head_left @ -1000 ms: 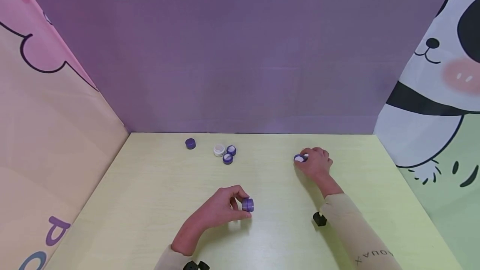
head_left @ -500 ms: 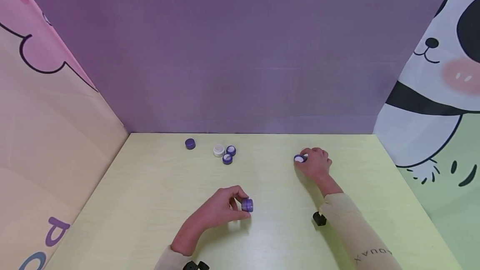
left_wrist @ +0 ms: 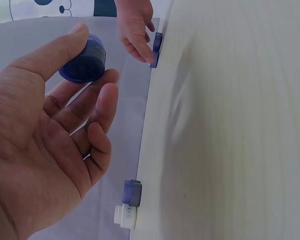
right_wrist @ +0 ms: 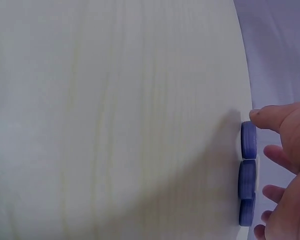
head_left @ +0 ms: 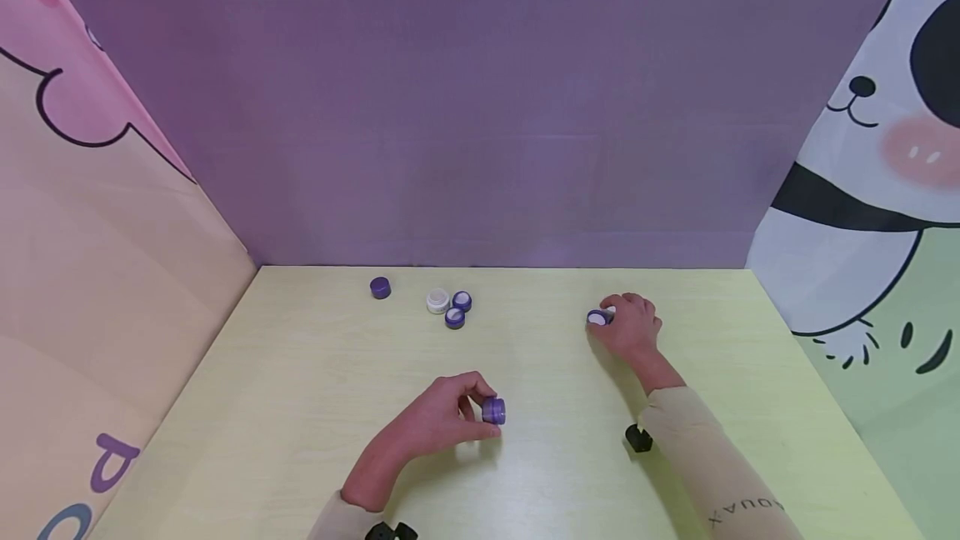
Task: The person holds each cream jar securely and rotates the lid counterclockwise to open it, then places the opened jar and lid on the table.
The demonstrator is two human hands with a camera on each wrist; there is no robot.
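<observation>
My left hand (head_left: pixel 446 415) pinches a small purple cosmetic jar (head_left: pixel 493 411) between thumb and fingertips, held sideways above the table. In the left wrist view, the jar (left_wrist: pixel 85 62) is dark blue with faint lettering. At the back right of the table, my right hand (head_left: pixel 633 325) holds its curled fingers around a small group of blue jar lids (head_left: pixel 597 317). In the right wrist view, the thumb rests at the end of the nearest blue lid (right_wrist: pixel 248 140); another blue lid (right_wrist: pixel 247 179) and a third stand against it in a row. The fingers partly hide the group in the head view.
An open white jar (head_left: pixel 438 301) stands at the back of the table (head_left: pixel 300 407), beside two upturned blue lids (head_left: pixel 455 317). Further left is a purple cylinder (head_left: pixel 380 287). A purple backdrop (head_left: pixel 480 107) rises behind the table, with printed panels on both sides.
Almost nothing differs. Both hands keep their places and grips; the whole head view has shifted very slightly.
</observation>
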